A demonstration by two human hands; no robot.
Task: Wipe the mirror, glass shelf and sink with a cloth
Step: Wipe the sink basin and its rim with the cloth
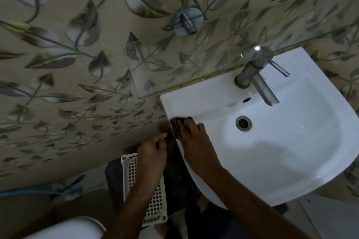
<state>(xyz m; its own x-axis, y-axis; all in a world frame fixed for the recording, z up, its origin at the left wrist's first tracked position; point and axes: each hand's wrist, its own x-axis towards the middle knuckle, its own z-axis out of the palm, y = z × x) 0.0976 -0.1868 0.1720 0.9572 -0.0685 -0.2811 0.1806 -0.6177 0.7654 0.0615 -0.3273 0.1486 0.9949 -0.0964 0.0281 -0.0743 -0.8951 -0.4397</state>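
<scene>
I note my right hand (191, 134) clamping the dark cloth (177, 122) onto the sink (291, 161) rim for wiping; left hand (152, 151), just beside, pinches its hanging end.

Leaf-pattern wall tiles (58, 83) behind. White lattice basket (145, 190) on floor, upright, w/ dark mat (114, 176) beside it. Blue hose (38, 192) at lower left; white rounded fixture (77, 229) at bottom edge.
</scene>
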